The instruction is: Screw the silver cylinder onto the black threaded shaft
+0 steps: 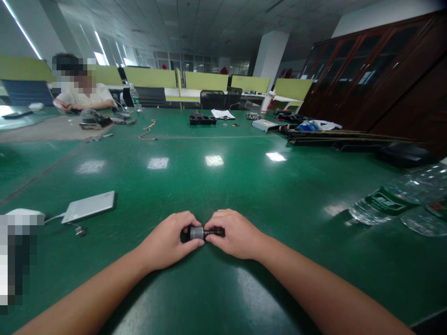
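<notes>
Between my hands, low over the green table [216, 186], lies a small grey metal cylinder with a dark ribbed shaft [197, 233]. I cannot make out its exact kind. My left hand [169, 239] is closed around the grey cylinder, thumb below and fingers above. From the other side, my right hand [239, 235] pinches the dark shaft near where it meets the cylinder. The two sets of fingertips almost meet. Parts of both ends are covered by my fingers.
A silver power bank [90, 207] with a white cable lies at left. Clear plastic bottles [384, 202] lie at right. Farther back are a black tray [202, 119], a cord [149, 130], dark panels [335, 138] and a seated person [85, 95].
</notes>
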`<act>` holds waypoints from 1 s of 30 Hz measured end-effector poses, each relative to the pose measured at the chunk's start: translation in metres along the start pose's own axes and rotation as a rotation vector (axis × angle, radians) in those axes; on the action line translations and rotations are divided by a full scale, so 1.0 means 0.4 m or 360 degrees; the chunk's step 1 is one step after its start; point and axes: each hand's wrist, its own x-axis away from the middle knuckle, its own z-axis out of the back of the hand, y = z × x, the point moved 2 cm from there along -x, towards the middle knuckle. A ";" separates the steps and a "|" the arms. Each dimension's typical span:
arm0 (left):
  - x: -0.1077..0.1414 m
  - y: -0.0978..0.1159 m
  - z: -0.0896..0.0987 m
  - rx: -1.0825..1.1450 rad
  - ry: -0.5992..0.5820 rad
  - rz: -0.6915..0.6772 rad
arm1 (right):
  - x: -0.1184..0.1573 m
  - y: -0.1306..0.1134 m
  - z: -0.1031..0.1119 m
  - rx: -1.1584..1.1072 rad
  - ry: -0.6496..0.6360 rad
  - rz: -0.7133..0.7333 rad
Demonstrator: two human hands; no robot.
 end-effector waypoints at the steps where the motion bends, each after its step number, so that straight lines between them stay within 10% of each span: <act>1: 0.000 0.000 0.000 -0.0002 0.0003 -0.0002 | 0.001 0.000 0.000 0.0003 0.0003 0.0009; 30: 0.004 0.001 0.005 0.0009 -0.0002 -0.0016 | 0.007 -0.001 0.023 0.0035 -0.0051 0.0016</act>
